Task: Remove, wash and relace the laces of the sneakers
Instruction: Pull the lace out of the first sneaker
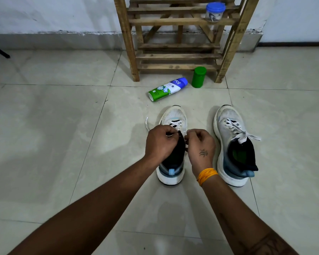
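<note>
Two white sneakers with black collars stand toes-away on the tiled floor. Over the left sneaker (pixel 174 115) both my hands work at its white lace (pixel 175 124), which crosses only the lower eyelets. My left hand (pixel 159 141) pinches the lace at the upper left eyelets, and a loose lace end (pixel 146 124) trails out to the left of it. My right hand (pixel 200 144) has curled fingers pinching the lace at the right side of the tongue. The right sneaker (pixel 232 144) stands apart to the right, fully laced and tied in a bow (pixel 244 135).
A green and white bottle with a blue cap (pixel 168 89) lies on its side ahead of the sneakers. A green canister (pixel 198 77) stands beside a wooden rack (pixel 177 45), and a blue-lidded jar (pixel 215 11) sits on one of its slats. A wall rises behind.
</note>
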`<state>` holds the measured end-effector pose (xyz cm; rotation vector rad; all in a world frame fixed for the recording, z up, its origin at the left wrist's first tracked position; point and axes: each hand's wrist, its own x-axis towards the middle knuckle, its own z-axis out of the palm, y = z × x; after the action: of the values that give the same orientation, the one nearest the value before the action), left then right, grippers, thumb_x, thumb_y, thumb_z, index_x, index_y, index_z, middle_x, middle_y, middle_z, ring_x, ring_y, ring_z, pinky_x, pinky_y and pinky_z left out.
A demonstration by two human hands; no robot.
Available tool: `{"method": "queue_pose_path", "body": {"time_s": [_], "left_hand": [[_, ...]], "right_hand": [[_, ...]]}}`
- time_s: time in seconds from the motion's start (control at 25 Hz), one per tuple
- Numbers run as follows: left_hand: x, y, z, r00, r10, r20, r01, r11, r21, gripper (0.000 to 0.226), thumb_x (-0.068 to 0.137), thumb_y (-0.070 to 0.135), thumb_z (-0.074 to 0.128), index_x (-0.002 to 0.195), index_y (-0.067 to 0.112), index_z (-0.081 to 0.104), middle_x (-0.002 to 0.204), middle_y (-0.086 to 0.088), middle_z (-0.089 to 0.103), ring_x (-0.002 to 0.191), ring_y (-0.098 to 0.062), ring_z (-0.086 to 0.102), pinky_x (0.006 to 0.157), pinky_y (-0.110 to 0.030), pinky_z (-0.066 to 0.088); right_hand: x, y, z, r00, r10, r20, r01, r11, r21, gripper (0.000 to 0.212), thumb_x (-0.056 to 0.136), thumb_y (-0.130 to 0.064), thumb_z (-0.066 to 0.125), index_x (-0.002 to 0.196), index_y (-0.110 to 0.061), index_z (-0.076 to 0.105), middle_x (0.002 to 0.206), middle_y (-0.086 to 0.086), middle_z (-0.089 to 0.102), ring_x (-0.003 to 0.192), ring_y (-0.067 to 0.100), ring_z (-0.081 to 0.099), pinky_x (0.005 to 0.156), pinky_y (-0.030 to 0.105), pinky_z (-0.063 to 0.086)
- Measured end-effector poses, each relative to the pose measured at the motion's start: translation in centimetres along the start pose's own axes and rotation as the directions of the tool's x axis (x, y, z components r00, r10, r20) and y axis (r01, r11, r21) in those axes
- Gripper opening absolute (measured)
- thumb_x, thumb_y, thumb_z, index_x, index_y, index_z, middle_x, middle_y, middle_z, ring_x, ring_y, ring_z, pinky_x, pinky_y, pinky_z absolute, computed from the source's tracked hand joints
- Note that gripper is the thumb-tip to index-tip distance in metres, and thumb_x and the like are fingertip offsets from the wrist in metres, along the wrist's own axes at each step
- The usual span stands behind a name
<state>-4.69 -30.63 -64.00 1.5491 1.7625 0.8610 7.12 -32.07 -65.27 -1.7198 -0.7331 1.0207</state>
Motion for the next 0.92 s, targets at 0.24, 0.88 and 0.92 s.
{"method": "queue_pose_path", "body": {"time_s": [0.24, 0.88, 0.92], "left_hand": [[-0.1, 0.4, 0.3, 1.0, 0.006, -0.006, -0.006, 0.999, -0.037, 0.007, 0.083, 0.014, 0.072, 0.083, 0.021, 0.074, 0.084, 0.013, 0.068, 0.079, 0.005, 0.061, 0.072, -0.007, 0.042], [-0.4, -0.8, 0.4, 0.979, 0.201, 0.026, -0.2, 0.98, -0.007, 0.009, 0.072, 0.017, 0.057, 0.067, 0.016, 0.064, 0.064, 0.004, 0.066, 0.064, -0.014, 0.065, 0.064, -0.039, 0.054], [-0.5, -0.6, 0.4, 0.984, 0.177, 0.025, -0.176, 0.984, -0.03, 0.008, 0.071, 0.017, 0.057, 0.065, 0.015, 0.062, 0.063, 0.003, 0.065, 0.064, -0.016, 0.064, 0.063, -0.039, 0.053]], "right_hand": [[1.5, -0.5, -0.5, 0.983, 0.048, 0.174, -0.05, 0.999, 0.007, 0.011, 0.084, -0.02, 0.069, 0.075, -0.015, 0.071, 0.079, 0.014, 0.073, 0.071, 0.028, 0.066, 0.068, 0.047, 0.06], [1.2, 0.8, 0.5, 0.978, -0.159, 0.136, 0.181, 0.968, -0.172, 0.01, 0.087, -0.018, 0.065, 0.082, -0.018, 0.073, 0.077, -0.005, 0.073, 0.079, 0.018, 0.07, 0.08, 0.042, 0.058], [1.0, 0.8, 0.6, 0.979, -0.151, 0.136, 0.172, 0.972, -0.159, 0.01, 0.087, -0.017, 0.065, 0.081, -0.018, 0.073, 0.076, -0.004, 0.073, 0.079, 0.019, 0.07, 0.08, 0.042, 0.059]]}}
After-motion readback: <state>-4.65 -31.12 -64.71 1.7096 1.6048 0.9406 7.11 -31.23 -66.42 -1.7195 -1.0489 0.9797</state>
